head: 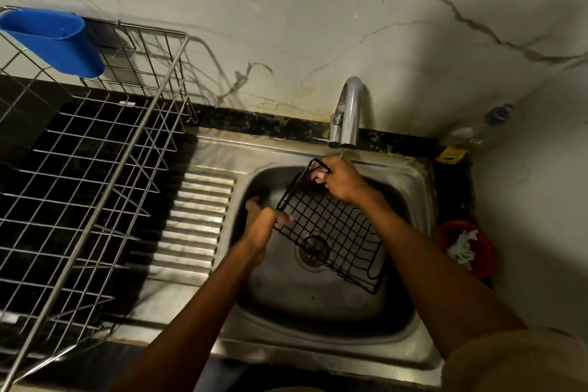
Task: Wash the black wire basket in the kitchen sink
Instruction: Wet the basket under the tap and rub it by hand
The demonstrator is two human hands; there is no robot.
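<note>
The black wire basket (331, 226) is held tilted over the bowl of the steel sink (318, 302), in the middle of the frame, with its grid floor facing up toward the camera and its lower right corner dipping toward the sink wall. The drain (313, 250) shows through the mesh.

The left hand (265, 215) grips the basket's left rim near the lower left corner: the fingers are curled round the wire and the thumb lies across the top of it. The right hand (342, 180) holds the upper corner of the basket, just below the tap (348, 111); its fingers are bent round the rim wire, with fingertips showing pale through the mesh. How tightly they close is hard to judge, since the back of the hand hides most of them.

The tap stands at the back edge of the sink, centre top of the bowl. A thin thread of water may be falling from its spout onto the right hand, though the view is too dim to be sure.

At the left of the frame a steel dish rack (95, 169) sits on the dark counter, with a blue plastic cup (54, 41) hung on its upper left corner. At the right edge a red bowl (467, 248) holds something crumpled and white.
</note>
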